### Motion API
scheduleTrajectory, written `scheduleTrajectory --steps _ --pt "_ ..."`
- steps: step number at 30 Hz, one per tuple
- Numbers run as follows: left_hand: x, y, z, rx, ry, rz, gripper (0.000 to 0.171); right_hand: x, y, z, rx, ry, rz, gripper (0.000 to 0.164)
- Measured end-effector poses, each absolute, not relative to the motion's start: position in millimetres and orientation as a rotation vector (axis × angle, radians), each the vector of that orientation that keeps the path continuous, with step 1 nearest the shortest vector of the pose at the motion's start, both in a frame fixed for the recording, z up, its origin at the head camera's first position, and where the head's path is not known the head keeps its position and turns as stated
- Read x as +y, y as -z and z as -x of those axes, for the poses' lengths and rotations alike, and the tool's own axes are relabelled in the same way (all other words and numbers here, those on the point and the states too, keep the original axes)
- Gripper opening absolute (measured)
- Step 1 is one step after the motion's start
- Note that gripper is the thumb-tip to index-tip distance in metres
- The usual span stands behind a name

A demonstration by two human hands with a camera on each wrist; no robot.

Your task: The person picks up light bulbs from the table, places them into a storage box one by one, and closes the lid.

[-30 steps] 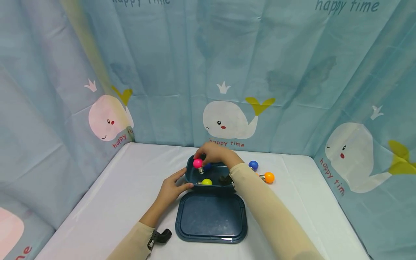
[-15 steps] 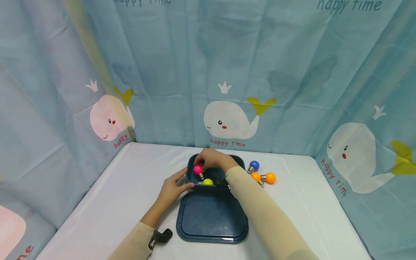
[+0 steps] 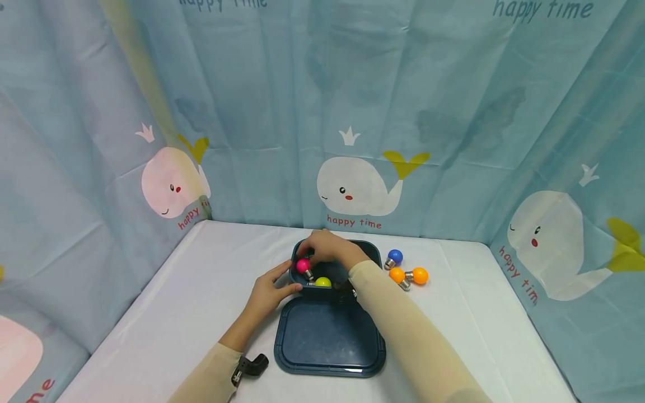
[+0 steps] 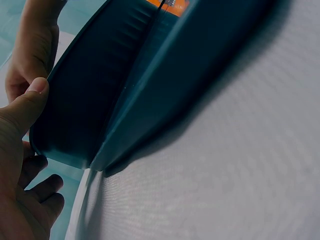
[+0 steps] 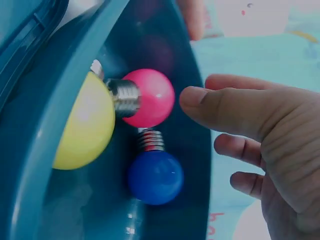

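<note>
A dark blue box (image 3: 372, 249) holds a pink light bulb (image 5: 152, 97), a yellow light bulb (image 5: 85, 127) and a blue light bulb (image 5: 156, 177). The pink bulb's metal base lies against the yellow one. My right hand (image 3: 327, 247) is over the box's far left part. In the right wrist view its thumb and fingers are apart from the pink bulb, with a small gap and nothing held. My left hand (image 3: 264, 296) grips the box's near left corner, its thumb (image 4: 36, 92) against the wall by the rim; the other fingers are partly hidden.
The box's dark blue lid (image 3: 330, 336) lies flat in front of it. To the right on the white tabletop (image 3: 478, 324) are a blue bulb (image 3: 395, 257) and two orange bulbs (image 3: 420, 275). A patterned curtain (image 3: 272, 184) hangs around the table.
My right hand has lowered the pink bulb into the box and let it go. The bulb has settled slightly to the left. My left hand has stayed at the corner.
</note>
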State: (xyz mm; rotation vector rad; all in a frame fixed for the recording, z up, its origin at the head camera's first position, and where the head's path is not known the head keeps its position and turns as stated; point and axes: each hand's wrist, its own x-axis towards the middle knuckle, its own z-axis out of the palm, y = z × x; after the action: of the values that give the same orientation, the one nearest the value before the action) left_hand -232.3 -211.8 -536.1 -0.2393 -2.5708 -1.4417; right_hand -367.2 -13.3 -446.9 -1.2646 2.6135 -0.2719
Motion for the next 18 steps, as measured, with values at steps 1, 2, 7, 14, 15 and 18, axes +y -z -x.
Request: scheduleTrajectory --steps 1,2,7,14,15,18 --pt "-212 536 232 -2.572 1.443 0.238 0.086 -12 444 366 2.623 0.292 1.268 0.038" --pt "-212 536 233 -2.575 1.438 0.244 0.086 -10 442 364 2.633 0.308 1.272 0.038" --pt "-212 536 234 -2.589 1.413 0.238 0.086 3 425 356 2.713 0.389 1.303 0.038" --pt "-212 536 234 -2.589 1.425 0.208 0.082 36 405 334 2.799 0.564 1.274 0.038" --pt "-211 536 234 -2.592 1.435 0.204 0.082 42 403 330 2.812 0.581 1.261 0.039" --pt "-212 537 234 -2.606 1.441 0.18 0.082 61 401 319 2.85 0.604 1.248 0.039"
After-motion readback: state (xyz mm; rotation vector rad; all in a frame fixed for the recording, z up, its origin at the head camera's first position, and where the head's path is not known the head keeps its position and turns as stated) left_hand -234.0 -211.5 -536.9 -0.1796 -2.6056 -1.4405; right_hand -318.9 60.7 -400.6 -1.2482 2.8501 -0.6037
